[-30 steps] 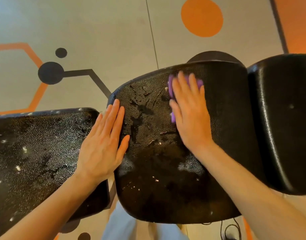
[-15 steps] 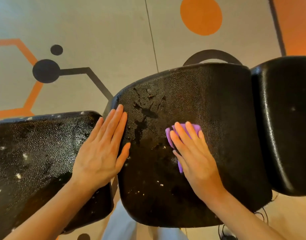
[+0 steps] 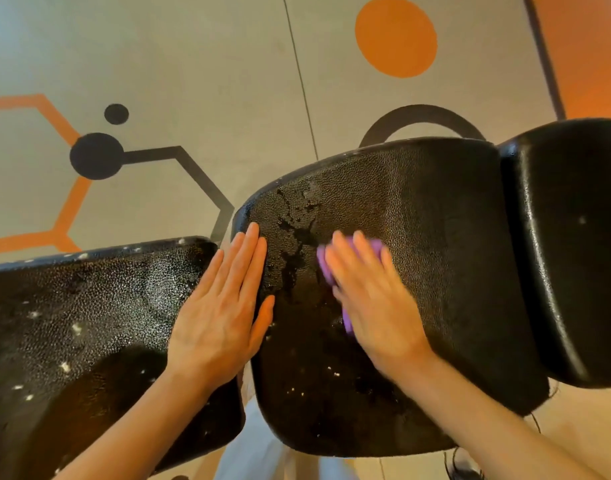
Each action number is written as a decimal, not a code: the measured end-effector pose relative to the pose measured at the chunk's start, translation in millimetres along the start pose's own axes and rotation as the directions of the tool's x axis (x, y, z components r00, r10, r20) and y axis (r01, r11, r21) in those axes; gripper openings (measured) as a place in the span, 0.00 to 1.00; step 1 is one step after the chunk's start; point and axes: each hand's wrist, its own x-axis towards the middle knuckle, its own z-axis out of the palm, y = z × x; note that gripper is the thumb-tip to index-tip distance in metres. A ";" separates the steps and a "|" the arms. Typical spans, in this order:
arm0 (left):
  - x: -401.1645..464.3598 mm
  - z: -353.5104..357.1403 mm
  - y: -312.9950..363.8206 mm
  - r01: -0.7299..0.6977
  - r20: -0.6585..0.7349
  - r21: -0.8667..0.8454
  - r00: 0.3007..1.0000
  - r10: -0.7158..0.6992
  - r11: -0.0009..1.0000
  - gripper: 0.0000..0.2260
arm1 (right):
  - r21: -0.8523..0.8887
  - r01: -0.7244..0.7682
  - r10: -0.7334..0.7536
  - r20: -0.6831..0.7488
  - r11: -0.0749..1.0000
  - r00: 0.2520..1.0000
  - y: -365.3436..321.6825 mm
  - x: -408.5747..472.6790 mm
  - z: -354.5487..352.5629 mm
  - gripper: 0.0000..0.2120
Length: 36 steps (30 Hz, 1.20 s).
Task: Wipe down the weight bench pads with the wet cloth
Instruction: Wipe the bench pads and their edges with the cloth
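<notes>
A black textured bench pad (image 3: 435, 220) fills the middle, with wet streaks on its left part. My right hand (image 3: 373, 303) presses a purple cloth (image 3: 326, 268) flat against it; only the cloth's edges show around my fingers, and the hand is blurred by motion. My left hand (image 3: 224, 306) lies flat with fingers together, bridging the gap between this pad and a second black pad (image 3: 82, 323) at the lower left, which is speckled with white droplets. A third, glossy black pad (image 3: 574, 244) stands at the right.
Below is a grey floor (image 3: 193, 64) painted with an orange circle, orange hexagon lines and black dots. A curved black frame piece (image 3: 421, 114) shows behind the middle pad. Pale trouser legs (image 3: 255, 455) and a black cable (image 3: 470, 462) are at the bottom.
My right hand swept the cloth down the middle pad from its top edge, then shifted slightly up and left toward the wet streaks. My left hand stayed in place.
</notes>
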 end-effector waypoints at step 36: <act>-0.3 2.3 0.7 0.000 -0.055 0.018 0.998 0.001 1.000 0.31 | -0.031 -0.080 0.076 -0.114 0.996 0.991 47.4 55.9 -15.8 0.25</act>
